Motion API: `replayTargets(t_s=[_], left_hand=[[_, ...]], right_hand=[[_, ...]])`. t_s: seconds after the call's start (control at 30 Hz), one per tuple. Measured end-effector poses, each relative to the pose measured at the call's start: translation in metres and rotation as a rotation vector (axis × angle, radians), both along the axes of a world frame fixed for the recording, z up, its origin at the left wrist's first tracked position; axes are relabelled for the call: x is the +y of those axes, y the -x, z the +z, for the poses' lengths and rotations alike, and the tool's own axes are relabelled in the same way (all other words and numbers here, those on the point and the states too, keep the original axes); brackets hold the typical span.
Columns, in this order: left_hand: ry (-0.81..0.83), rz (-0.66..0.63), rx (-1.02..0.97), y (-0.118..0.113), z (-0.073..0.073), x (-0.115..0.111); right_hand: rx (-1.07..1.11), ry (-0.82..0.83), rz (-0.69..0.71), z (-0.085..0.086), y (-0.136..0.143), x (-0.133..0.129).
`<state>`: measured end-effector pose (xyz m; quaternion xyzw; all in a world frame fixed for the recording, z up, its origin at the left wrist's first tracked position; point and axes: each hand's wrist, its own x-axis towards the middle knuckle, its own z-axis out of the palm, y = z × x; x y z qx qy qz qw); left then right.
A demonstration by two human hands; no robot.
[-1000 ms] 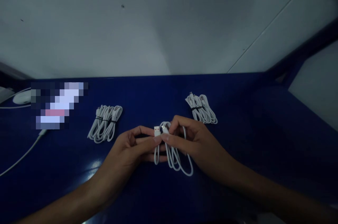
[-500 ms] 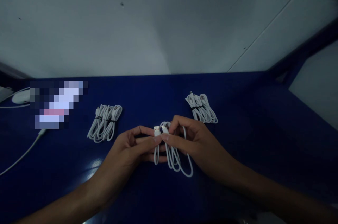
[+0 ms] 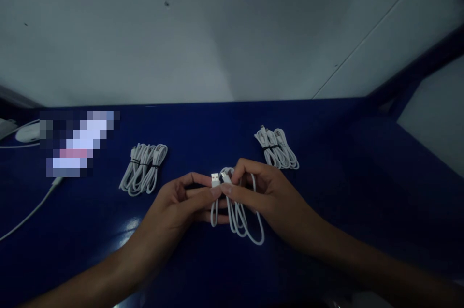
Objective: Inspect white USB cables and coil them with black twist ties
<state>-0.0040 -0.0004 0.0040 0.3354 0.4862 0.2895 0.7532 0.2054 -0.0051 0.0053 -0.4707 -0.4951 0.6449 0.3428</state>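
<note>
- A pale wall (image 3: 217, 32) rises behind the back edge of the blue counter (image 3: 203, 129).
- The left hand (image 3: 174, 204) pinches a white USB cable (image 3: 236, 213) between thumb and fingers at its far end, with its other fingers spread behind the strands.
- The right hand (image 3: 266, 192) also pinches the cable, thumb and index closed just beside the left thumb; more of the loops lie toward this hand.
- The cable is coiled in the middle, between both hands, its long axis running from the far end toward the counter's front edge, leaning slightly right.
- Black-tied white cable bundles (image 3: 145, 172) lie ahead and left of the left hand.
- More tied cable bundles (image 3: 274, 147) lie just beyond the right hand, nearer the back edge.
- The USB-A plug (image 3: 215, 179) points to the back edge above the left thumb; the smaller connector (image 3: 225, 177) sits beside it, near the right thumb. Whether a tie lies between them, I cannot tell.
</note>
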Motion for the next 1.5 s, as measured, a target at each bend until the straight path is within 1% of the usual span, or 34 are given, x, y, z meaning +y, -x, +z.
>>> replayTargets(t_s=[0.17,0.43,0.67,0.93,1.17,1.33,1.5], left_hand=[[-0.006,-0.009,0.002,0.0024,-0.0023,-0.0008],[-0.004,0.011,-0.019,-0.0006,0.0021,-0.0004],[0.006,-0.017,0.009,0.0003,0.0029,-0.001],[0.0,-0.026,0.004,0.0038,0.0008,-0.0013],[0.008,-0.027,0.012,0.0013,0.001,0.0003],[0.017,-0.023,0.016,0.0005,-0.0003,0.0009],[0.011,-0.01,-0.01,-0.0001,-0.001,0.0003]], right_hand=[[-0.006,-0.01,-0.005,0.0,-0.0002,0.0004],[0.0,0.003,-0.004,-0.0001,-0.0003,-0.0001],[0.017,0.011,0.003,-0.0001,-0.001,-0.0002],[0.01,0.01,0.005,0.0,-0.0004,0.0006],[-0.014,0.019,0.0,0.0014,-0.0008,0.0],[-0.02,-0.014,0.001,0.0015,-0.0011,-0.001],[-0.009,0.009,0.002,0.0008,-0.0007,0.0002]])
